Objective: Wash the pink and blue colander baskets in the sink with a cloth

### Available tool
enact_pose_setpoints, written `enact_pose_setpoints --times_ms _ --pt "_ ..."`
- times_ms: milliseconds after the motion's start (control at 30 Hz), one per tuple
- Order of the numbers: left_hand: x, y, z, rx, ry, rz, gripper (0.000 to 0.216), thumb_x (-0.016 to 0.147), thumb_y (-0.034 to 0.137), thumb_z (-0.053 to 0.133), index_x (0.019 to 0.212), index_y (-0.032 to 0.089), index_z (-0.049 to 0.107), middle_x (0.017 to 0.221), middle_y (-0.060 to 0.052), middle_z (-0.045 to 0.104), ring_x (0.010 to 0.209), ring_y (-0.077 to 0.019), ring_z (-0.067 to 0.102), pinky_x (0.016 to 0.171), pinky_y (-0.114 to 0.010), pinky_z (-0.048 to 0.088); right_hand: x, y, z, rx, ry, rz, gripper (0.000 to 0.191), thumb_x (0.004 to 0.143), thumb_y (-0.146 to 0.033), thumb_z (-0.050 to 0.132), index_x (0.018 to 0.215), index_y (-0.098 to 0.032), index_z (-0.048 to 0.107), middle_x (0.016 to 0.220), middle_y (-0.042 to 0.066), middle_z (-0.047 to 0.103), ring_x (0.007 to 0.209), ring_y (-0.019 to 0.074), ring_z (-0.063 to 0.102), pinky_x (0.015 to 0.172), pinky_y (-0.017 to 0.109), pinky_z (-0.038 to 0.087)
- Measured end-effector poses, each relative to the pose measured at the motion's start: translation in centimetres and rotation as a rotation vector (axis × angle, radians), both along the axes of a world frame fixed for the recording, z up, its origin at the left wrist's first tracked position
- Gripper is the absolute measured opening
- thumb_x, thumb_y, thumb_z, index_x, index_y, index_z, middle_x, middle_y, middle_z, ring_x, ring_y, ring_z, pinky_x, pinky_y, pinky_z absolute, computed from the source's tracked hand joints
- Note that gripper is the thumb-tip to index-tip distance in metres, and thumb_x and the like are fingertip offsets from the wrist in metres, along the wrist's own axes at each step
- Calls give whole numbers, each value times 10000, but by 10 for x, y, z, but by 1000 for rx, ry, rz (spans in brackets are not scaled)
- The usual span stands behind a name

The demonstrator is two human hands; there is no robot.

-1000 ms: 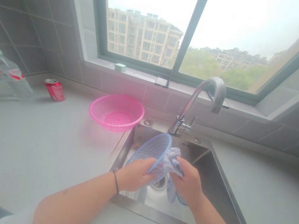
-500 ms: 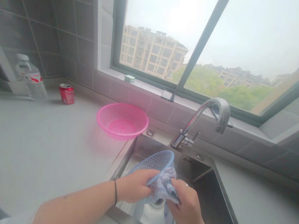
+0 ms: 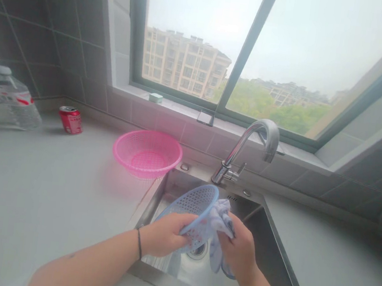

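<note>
Steadily, I hold the blue mesh basket [image 3: 196, 217] tilted above the steel sink [image 3: 176, 185], my left hand [image 3: 165, 235] closed around its rim and my right hand [image 3: 238, 247] gripping the pale cloth [image 3: 220, 225] tight against it, the mesh firmly braced between them.
</note>
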State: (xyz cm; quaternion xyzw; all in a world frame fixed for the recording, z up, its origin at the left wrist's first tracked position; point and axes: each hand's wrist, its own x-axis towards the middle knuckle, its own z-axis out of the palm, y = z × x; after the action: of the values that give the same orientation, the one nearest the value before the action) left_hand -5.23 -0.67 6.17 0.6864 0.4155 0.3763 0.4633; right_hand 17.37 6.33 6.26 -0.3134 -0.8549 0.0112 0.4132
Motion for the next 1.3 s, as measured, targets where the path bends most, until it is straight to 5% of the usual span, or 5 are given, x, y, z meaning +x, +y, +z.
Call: enact_pose_setpoints --times_ms 567,733,933,1133,1300 --pt "-4 -4 3 56 -75 -11 358 892 254 615 1234 174 682 1176 -87 740 1093 -273 664 990 -387 504 -9 -22 8 108 -238 238 161 904 -235 557 946 -240 713 707 35 720 631 182 664 614 287 474" --pt "-3 -8 8 -33 -33 -71 392 913 219 563 1296 180 641 1159 -79 749 1024 -245 693 919 -375 537 -3 -6 7 30 39 -96 163 915 -235 596 1040 -197 694 867 65 766 755 209 722 653 288 519" --pt "-3 -6 6 85 -71 -11 356 903 257 609 1246 175 655 1213 -79 731 1137 -255 655 1018 -366 486 -15 -21 7 220 -123 329 111 899 -203 588 965 -216 676 706 18 695 611 160 644 581 271 475" --pt "-3 -9 9 6 -6 -61 334 934 225 541 1246 164 646 1129 -77 750 1008 -230 685 913 -351 526 -6 -4 6 139 86 -37 153 921 -225 604 1046 -191 686 851 70 746 729 212 703 628 299 527" --pt "-5 -6 3 99 -23 32 335 900 237 606 1222 167 667 1150 -74 745 1062 -247 678 970 -366 513 -19 -24 4 185 -122 347 105 911 -234 591 921 -228 696 677 8 680 589 151 626 584 265 470"
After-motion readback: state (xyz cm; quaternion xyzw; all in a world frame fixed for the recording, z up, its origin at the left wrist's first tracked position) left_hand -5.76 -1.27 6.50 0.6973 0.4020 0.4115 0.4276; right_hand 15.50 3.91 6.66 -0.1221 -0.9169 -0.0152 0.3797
